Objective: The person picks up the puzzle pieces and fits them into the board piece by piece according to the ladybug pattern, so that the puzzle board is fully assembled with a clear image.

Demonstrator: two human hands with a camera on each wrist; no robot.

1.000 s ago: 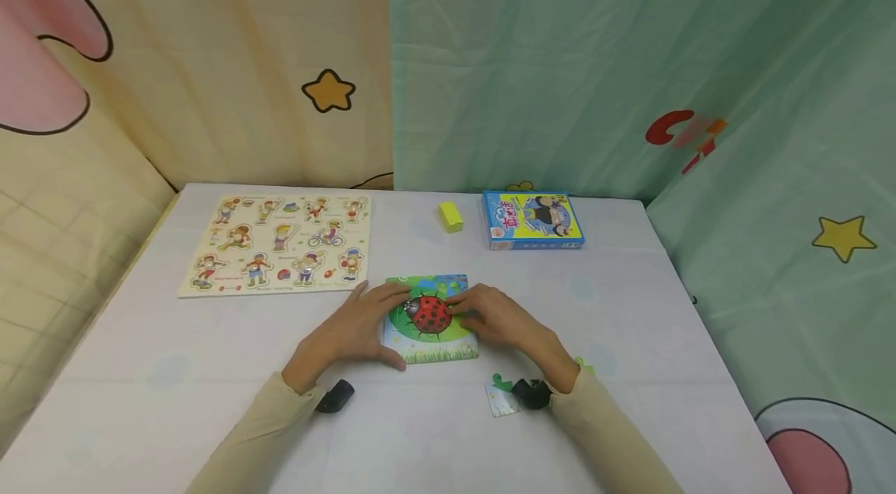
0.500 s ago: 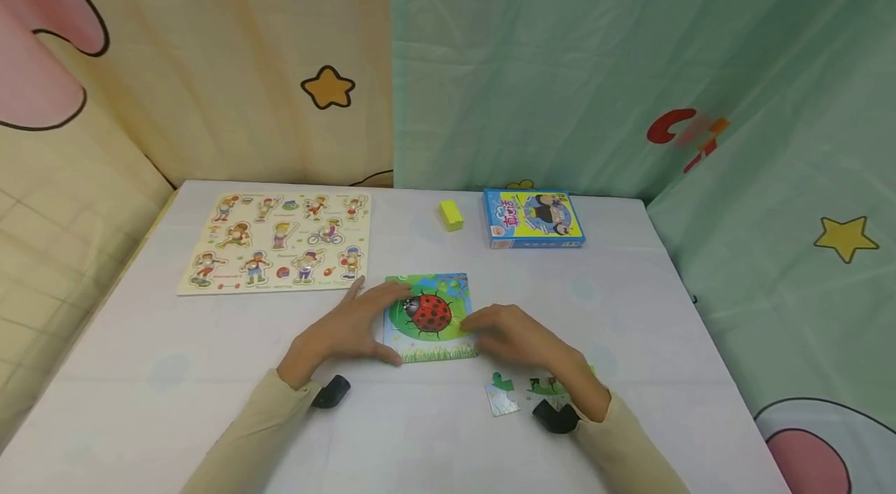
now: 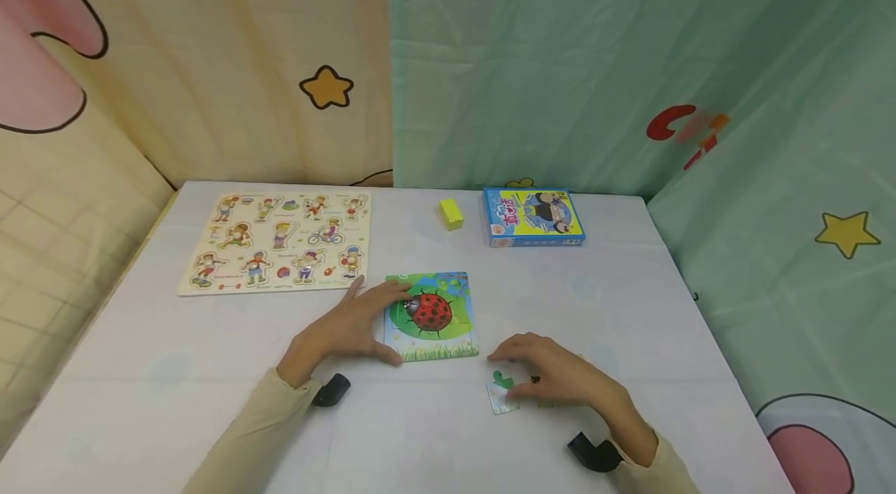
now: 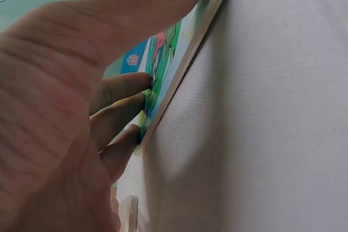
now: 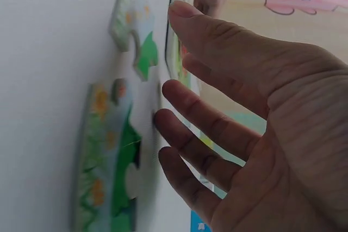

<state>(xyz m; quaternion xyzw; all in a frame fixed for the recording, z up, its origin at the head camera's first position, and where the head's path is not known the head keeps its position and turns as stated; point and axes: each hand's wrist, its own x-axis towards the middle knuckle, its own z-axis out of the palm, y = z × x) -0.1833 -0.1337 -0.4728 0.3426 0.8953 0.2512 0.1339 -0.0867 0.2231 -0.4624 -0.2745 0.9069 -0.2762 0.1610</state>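
A square ladybug jigsaw puzzle (image 3: 430,315) lies on the table in the head view. My left hand (image 3: 346,331) rests on its left side, the fingers on the upper left part and the thumb near the lower left corner. In the left wrist view, fairly straight fingertips (image 4: 142,80) touch the puzzle board. My right hand (image 3: 560,369) hovers over loose jigsaw pieces at the right, fingers spread and holding nothing. One loose piece (image 3: 502,398) shows by the thumb. More joined pieces (image 5: 106,161) appear below the fingers in the right wrist view, mostly hidden in the head view.
A board with pictures of children (image 3: 280,245) lies at the back left. Toward the back middle sits a small yellow block (image 3: 451,215), with a blue and yellow box (image 3: 534,218) to its right. Printed curtains (image 3: 518,66) hang behind the white table (image 3: 392,432).
My right hand has left the puzzle's right side, moving right and nearer to me over the loose pieces. My left hand stays on the puzzle, almost unmoved.
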